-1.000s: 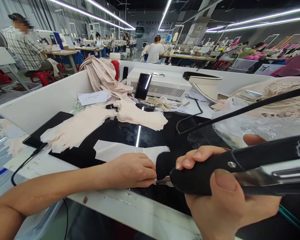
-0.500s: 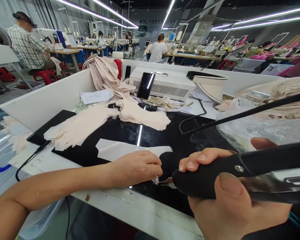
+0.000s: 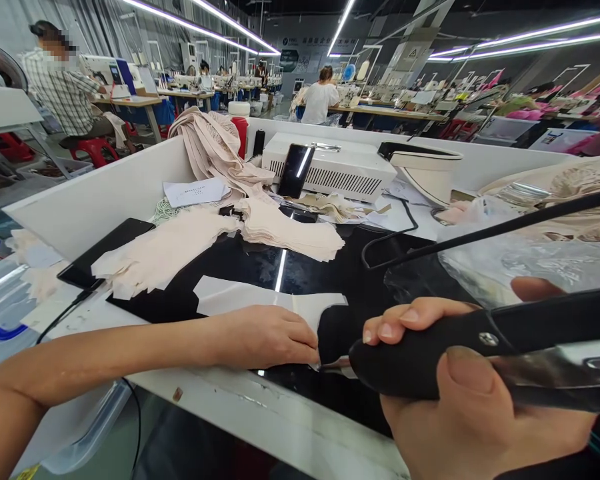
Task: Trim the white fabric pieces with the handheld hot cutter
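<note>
Firmly gripped: a black-handled metal-tipped tool is clasped in the right hand, fingers wrapped over the top, thumb laid along the near side. Its metal tip is pointed left, just beside the fingertips of the left hand; whether the fabric is touched by it can't be told. Left fingers are bunched together on the near right end of a white cut fabric piece; pinched or only pressed down, can't be told. The piece is laid flat on a glossy black panel, mostly beyond the left hand, its near part covered by that hand. The panel's right side is blocked from view by the tool and right hand. A black cable is stretched across the right side, in front of a clear plastic bag.

Farther in, a stack of pale peach cut pieces is set on the panel, with a looser peach pile to its left. Behind these, a smartphone is propped against a white vented box. A printed paper slip is left near the draped beige fabric.
</note>
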Demonstrator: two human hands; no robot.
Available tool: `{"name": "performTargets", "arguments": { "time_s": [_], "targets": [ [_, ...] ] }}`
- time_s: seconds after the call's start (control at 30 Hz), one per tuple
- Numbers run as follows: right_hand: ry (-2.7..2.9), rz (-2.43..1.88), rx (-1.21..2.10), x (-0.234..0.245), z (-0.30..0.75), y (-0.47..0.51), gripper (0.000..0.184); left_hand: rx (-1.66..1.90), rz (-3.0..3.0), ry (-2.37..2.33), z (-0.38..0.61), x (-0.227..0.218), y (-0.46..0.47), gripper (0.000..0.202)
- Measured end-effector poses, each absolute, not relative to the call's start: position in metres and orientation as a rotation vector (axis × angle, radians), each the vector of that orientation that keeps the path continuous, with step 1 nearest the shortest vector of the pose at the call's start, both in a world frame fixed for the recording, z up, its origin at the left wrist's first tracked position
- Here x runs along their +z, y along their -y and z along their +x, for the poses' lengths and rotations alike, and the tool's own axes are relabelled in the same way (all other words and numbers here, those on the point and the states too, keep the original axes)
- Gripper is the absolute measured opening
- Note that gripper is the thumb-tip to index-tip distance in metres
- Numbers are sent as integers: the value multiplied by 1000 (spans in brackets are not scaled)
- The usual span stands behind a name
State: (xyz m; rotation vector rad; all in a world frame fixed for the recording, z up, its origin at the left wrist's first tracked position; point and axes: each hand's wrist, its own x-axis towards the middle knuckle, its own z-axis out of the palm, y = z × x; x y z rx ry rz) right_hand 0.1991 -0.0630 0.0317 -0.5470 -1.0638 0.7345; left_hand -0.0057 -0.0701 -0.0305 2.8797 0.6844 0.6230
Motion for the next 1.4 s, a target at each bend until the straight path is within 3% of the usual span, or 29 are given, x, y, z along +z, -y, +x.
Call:
{"name": "performTargets", "arguments": {
  "time_s": [1.4],
  "targets": [
    [1069,-564,696,33,196,60,54,750,2856,-712,-10,-45,74,26]
  ]
}}
